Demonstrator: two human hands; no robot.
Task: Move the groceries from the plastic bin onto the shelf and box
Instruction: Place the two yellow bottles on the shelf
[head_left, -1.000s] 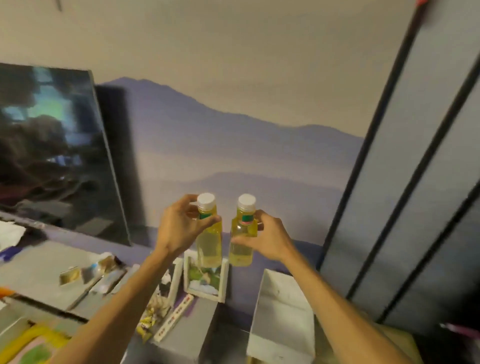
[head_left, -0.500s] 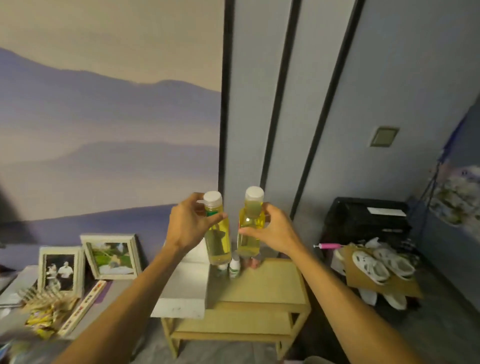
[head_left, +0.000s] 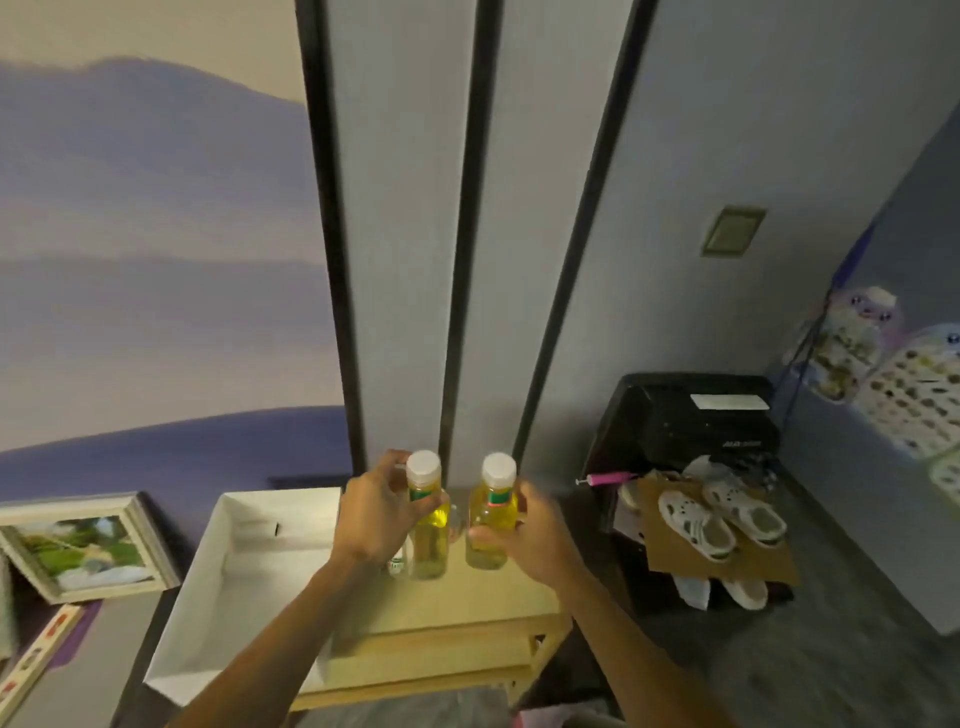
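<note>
My left hand grips a yellow-liquid bottle with a white cap. My right hand grips a second, like bottle. Both bottles are upright, side by side, low over or on the top of a small wooden shelf; contact with the top is unclear. A small bottle peeks out behind my left hand on the shelf top. An open white box lies just left of the shelf, with nothing visible inside. The plastic bin is out of view.
A framed picture leans against the wall at the left. To the right stand a black case and white clogs on cardboard, on the floor. Wall panels rise right behind the shelf.
My view has swung right and down from the desk to the shelf. Both hands have carried the bottles lower, down to the shelf top.
</note>
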